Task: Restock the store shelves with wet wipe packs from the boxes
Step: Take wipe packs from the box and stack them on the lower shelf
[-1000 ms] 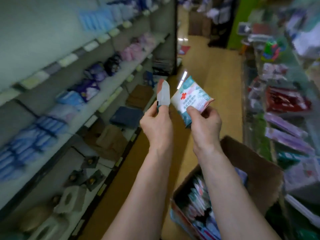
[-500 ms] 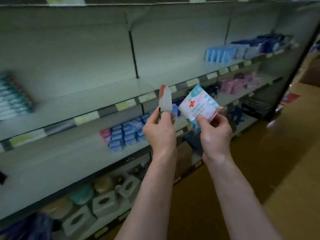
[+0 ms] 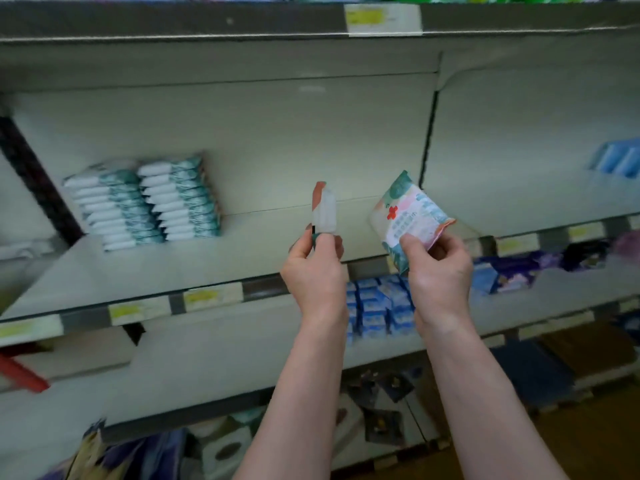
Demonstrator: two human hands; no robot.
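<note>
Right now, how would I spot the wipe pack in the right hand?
Find the long pale grey shelf with white-and-teal packs stacked at its left. In front of it the right hand grips a soft plastic pack. It alone shows a red cross on its face.

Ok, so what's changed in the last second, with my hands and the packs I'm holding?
The view swung left from the aisle and the open box, now out of sight, to face the shelf with the stacked packs. Unchanged: the left hand pinches the edge-on pack, the right hand holds the red-cross pack; same grip, nothing let go.
</note>
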